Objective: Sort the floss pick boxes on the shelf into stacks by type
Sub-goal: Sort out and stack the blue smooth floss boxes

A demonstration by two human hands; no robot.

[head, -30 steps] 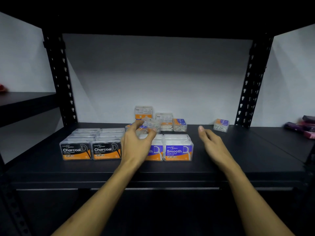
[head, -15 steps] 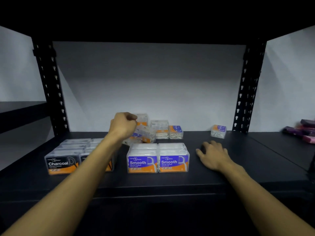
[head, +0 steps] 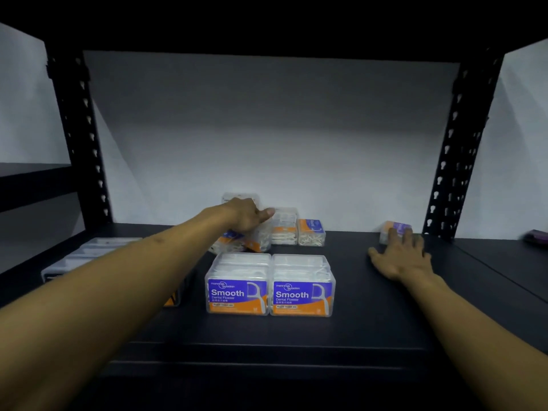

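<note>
Left hand [head: 247, 216] outstretched over rear boxes [head: 284, 226]; right hand [head: 401, 256] flat.

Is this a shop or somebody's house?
Probably a stockroom or the back of a shop, though I can't be sure. There's a black metal shelf with punched uprights, a bare wall behind, and many identical Smooth floss boxes being sorted on it.

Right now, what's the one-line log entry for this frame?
left hand: over tilted box, grip unclear | right hand: fingertips at lone small box | Smooth boxes: front, side by side
</note>
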